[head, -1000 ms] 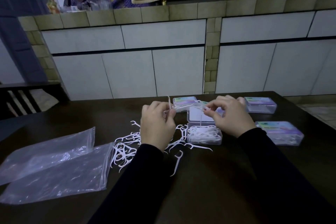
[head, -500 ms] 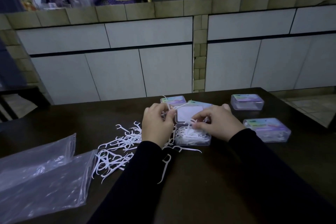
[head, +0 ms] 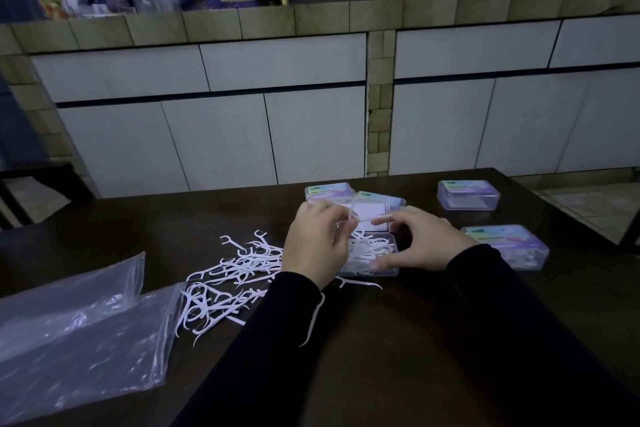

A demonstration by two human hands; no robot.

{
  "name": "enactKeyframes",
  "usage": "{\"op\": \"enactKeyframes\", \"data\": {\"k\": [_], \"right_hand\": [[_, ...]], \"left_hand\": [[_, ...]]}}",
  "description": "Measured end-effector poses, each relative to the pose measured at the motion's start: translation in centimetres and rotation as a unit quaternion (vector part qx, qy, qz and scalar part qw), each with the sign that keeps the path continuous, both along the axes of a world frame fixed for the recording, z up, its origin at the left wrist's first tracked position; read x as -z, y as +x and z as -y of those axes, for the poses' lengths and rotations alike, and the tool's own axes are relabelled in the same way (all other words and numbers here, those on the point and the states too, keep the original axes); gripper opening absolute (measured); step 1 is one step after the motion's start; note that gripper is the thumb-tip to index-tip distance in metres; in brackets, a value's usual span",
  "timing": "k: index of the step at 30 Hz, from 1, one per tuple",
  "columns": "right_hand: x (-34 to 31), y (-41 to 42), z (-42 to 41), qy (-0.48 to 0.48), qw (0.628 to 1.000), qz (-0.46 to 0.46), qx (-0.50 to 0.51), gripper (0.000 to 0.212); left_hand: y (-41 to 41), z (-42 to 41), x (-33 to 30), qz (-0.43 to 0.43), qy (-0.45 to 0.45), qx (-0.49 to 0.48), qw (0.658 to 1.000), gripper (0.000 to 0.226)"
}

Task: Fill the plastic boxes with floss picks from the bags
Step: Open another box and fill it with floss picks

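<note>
Dark bench (head: 415,357) carries everything; tiled wall (head: 277,135) with a ledge behind it, cloth draped over the ledge.

Two clear bags (head: 76,329) lie flat at the near left of the bench, overlapping, mouths toward the picks. No contents can be made out in them.

Loose picks (head: 228,281), white, lie in a tangled heap between the bags and the left forearm. Single strays lie nearer: one just beside the left sleeve, one at the front edge of the open box.

Open box (head: 374,253), clear plastic, sits at bench centre between the two hands, lid hinged up at the far side. Partly filled with picks lying at mixed angles. Left hand covers its left end.

Shut boxes, labelled lids: one (head: 507,246) right of the right hand, with picks visible through the wall; one (head: 467,196) further back right, contents not discernible; two (head: 327,191) behind the open lid, partly hidden by it and by the left hand.

Left hand (head: 317,246): fingers curled, pinching a pick (head: 355,217) above the open box's left end. How many picks it holds cannot be told.

Right hand (head: 420,243): fingers bent in a loose arch over the right end of the open box, thumb at the near wall, forefinger reaching toward the pick held by the left. Whether it touches that pick cannot be told.
</note>
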State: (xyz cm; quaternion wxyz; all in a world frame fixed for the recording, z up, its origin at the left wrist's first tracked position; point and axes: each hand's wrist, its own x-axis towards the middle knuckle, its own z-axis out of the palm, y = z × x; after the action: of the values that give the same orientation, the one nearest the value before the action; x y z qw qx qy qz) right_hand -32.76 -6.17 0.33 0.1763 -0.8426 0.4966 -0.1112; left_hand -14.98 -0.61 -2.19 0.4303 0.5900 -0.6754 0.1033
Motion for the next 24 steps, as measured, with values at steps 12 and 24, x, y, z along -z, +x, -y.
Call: {"op": "enactKeyframes", "data": {"k": [12, 24], "right_hand": [[1.4, -0.6, 0.9, 0.089, 0.994, 0.056, -0.016, 0.084], [3.1, -0.7, 1.5, 0.086, 0.991, 0.096, -0.023, 0.096]], "left_hand": [[0.8, -0.4, -0.2, 0.021, 0.139, 0.004, 0.990, 0.039], [2.7, -1.3, -0.6, -0.098, 0.243, -0.020, 0.965, 0.017]]}}
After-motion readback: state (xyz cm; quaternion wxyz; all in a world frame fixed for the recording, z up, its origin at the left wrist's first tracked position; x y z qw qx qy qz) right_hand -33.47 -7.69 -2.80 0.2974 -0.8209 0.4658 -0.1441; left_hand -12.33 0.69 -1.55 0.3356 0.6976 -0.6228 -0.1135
